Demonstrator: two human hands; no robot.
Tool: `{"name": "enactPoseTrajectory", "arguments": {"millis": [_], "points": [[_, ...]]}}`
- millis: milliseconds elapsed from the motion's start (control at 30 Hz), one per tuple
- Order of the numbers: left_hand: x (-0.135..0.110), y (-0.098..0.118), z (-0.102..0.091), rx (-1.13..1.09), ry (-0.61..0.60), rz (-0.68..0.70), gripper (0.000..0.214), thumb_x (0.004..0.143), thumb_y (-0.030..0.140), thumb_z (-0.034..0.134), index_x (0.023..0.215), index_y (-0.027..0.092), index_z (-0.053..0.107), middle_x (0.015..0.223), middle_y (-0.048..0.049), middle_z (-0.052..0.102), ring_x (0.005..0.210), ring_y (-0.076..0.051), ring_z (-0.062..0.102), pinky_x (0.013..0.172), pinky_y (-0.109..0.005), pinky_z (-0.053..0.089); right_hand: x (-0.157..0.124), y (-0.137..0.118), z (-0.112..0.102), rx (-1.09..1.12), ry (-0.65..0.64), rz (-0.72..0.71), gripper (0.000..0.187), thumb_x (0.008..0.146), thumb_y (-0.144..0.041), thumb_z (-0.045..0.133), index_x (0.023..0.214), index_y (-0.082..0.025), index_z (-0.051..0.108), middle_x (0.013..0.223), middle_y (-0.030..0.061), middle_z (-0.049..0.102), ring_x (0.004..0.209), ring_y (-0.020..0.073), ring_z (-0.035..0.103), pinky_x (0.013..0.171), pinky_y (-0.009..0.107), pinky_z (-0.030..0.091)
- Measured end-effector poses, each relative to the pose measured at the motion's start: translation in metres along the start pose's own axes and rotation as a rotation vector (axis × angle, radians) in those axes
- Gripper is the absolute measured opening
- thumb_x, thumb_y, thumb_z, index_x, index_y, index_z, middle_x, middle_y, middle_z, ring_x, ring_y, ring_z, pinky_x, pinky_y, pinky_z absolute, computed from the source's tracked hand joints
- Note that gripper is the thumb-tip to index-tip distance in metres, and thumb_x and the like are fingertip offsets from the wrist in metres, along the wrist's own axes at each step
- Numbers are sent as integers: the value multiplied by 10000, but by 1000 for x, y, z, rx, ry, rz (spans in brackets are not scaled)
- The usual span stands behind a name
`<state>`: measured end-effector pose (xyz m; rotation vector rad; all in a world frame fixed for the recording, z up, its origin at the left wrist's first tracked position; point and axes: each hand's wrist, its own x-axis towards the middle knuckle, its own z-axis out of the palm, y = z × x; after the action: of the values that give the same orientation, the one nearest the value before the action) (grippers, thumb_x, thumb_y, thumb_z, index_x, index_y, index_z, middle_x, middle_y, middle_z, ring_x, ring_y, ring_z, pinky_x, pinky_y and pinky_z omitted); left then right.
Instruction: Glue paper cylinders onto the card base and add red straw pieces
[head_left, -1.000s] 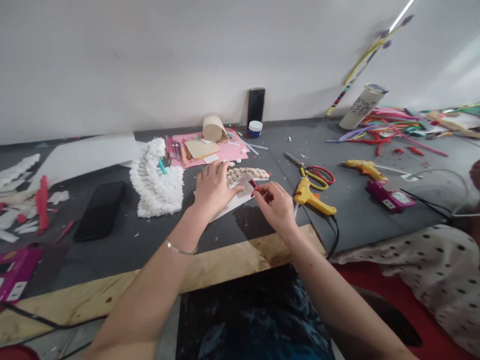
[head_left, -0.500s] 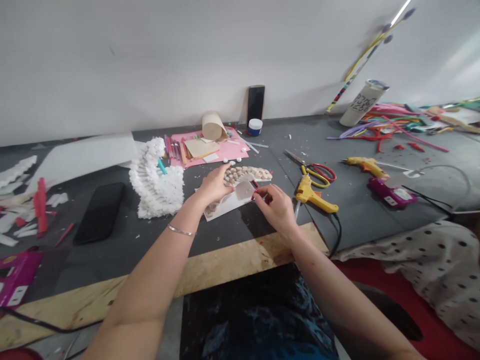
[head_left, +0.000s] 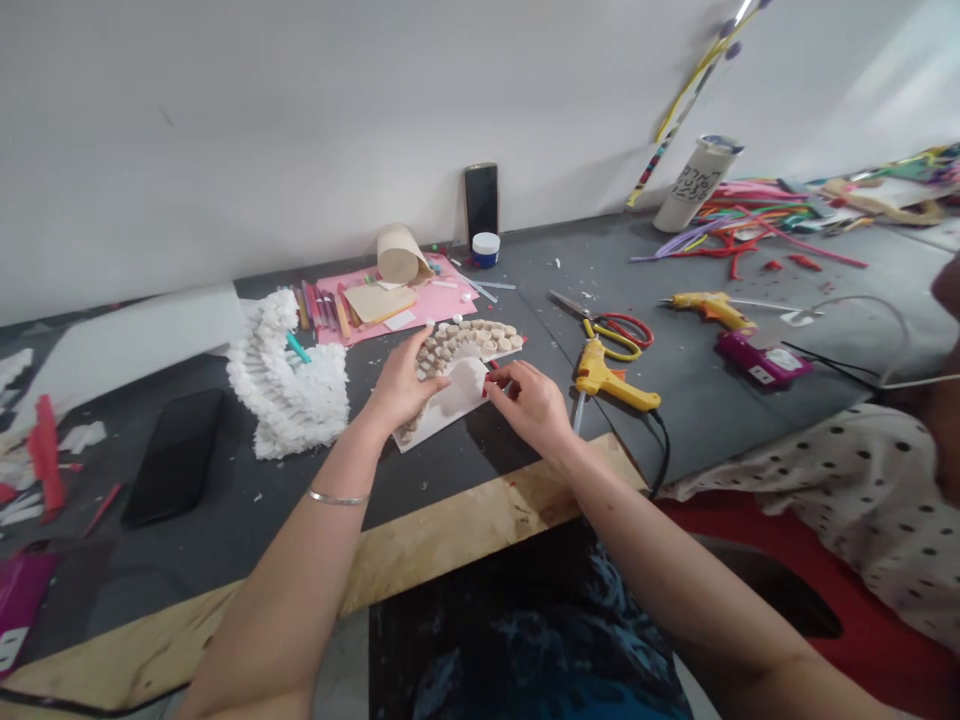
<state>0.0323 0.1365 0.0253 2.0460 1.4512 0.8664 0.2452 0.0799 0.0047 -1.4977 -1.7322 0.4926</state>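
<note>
A white board (head_left: 459,392) lies on the grey table, its curved top edge covered in rows of beige, pebble-like pieces (head_left: 480,338). My left hand (head_left: 403,385) grips its left side, thumb on the white face and fingers over the beige rows. On the board's right, my right hand (head_left: 531,400) is closed in a pinch on a small red piece (head_left: 487,382), mostly hidden by the fingertips. To the left stands a white, ruffled, wing-like craft piece (head_left: 289,385) with a turquoise stick (head_left: 298,348) on it.
Right of my hands lie a yellow glue gun (head_left: 615,380) and scissors (head_left: 619,335). Another glue gun (head_left: 709,308) and a purple box (head_left: 763,358) are farther right. A black phone (head_left: 176,455) lies left; pink paper (head_left: 360,300) with craft sticks is behind. A person in dotted cloth (head_left: 825,450) sits right.
The view has turned slightly right, so things appear farther left. Both hands stay at the board; the right fingertips now cover more of the red piece.
</note>
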Motion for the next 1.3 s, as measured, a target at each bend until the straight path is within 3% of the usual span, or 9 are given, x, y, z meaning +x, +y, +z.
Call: {"name": "enactPoseTrajectory", "arguments": {"millis": [400,667,1100,1300], "points": [[-3,-5,4,2,32,29,743,742,221,773,1422,186,475,1484,-152,515,1368,-306,485,1157,-459,360,6,-3,4,5,70,-28,141,842,-339,600,823,-214,662,831,27,681,629,150,568,644,292,431],[-3,-4,6,26,4,22,741,762,206,761,1438,173,457,1491,-166,504,1390,-322,455,1161,-469,349,11,4,5,-81,129,-27,154,859,-344,589,858,-215,674,917,53,714,663,169,590,716,319,463],[-5,-10,14,-18,34,71,719,762,252,767,1419,242,473,1476,-124,530,1376,-319,469,1149,-493,357,28,14,18,-231,92,30,408,841,-527,532,762,-183,738,719,75,692,648,210,602,655,326,417],[-4,-9,16,6,20,63,737,760,234,769,1431,189,466,1465,-157,531,1370,-328,468,1137,-484,366,32,17,19,-248,68,54,460,827,-567,530,802,-166,755,663,67,678,599,204,589,601,311,386]]}}
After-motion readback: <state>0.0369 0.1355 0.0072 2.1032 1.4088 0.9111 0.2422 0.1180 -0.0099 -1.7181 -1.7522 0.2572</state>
